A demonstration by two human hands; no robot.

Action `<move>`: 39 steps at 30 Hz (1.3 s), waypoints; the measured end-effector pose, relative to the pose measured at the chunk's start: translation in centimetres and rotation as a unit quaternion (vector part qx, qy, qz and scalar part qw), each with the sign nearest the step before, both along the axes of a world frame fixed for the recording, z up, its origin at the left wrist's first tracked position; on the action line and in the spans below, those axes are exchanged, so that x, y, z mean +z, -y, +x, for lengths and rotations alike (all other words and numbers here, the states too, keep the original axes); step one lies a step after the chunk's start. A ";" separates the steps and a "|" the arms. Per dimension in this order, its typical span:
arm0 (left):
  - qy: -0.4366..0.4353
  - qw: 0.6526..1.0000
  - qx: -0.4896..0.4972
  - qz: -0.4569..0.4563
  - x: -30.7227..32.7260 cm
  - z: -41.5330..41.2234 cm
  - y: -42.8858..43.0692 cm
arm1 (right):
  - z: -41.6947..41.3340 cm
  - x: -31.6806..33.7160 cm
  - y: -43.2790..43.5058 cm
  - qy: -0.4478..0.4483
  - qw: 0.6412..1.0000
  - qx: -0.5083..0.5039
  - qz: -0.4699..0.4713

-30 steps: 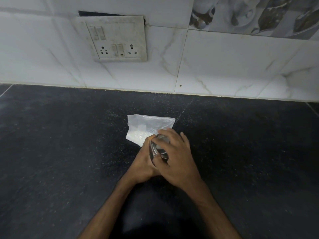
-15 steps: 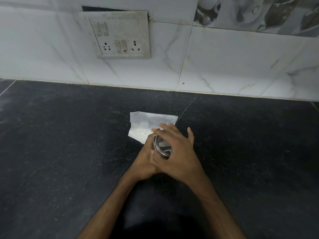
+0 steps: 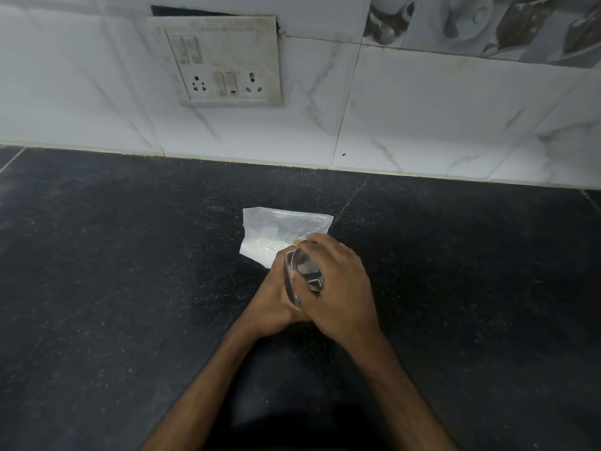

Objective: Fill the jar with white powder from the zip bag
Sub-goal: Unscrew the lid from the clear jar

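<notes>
On speckled counter [image 3: 130, 288], hands clasp round glass jar [image 3: 304, 275].

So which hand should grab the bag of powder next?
Probably the right hand. Its fingertips already reach the zip bag, while the left hand is wrapped around the jar, steadying it.

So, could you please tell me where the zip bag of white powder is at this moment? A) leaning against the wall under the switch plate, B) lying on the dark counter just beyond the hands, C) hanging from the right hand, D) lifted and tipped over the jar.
B: the zip bag lies flat on the counter behind the jar, which the left hand and right hand hold together.
</notes>
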State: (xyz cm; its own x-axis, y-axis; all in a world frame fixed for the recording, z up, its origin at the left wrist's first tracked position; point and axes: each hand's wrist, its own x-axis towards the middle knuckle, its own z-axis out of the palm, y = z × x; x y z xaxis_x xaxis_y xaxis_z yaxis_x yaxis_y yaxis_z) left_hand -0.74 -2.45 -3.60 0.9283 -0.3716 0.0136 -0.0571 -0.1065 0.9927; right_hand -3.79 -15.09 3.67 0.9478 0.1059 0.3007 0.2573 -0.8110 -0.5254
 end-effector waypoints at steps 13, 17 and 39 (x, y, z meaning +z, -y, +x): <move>0.013 1.000 0.004 0.000 -0.1 0.1 0.0 | 0.4 0.8 -0.3 -0.036 0.998 0.019 -0.047; -0.002 1.000 -0.001 -0.008 0.0 0.0 0.1 | 0.8 1.9 0.6 -0.052 0.995 0.070 -0.049; -0.002 1.000 -0.001 0.003 -0.6 0.2 -0.1 | 1.5 2.1 1.5 -0.092 0.985 0.107 -0.104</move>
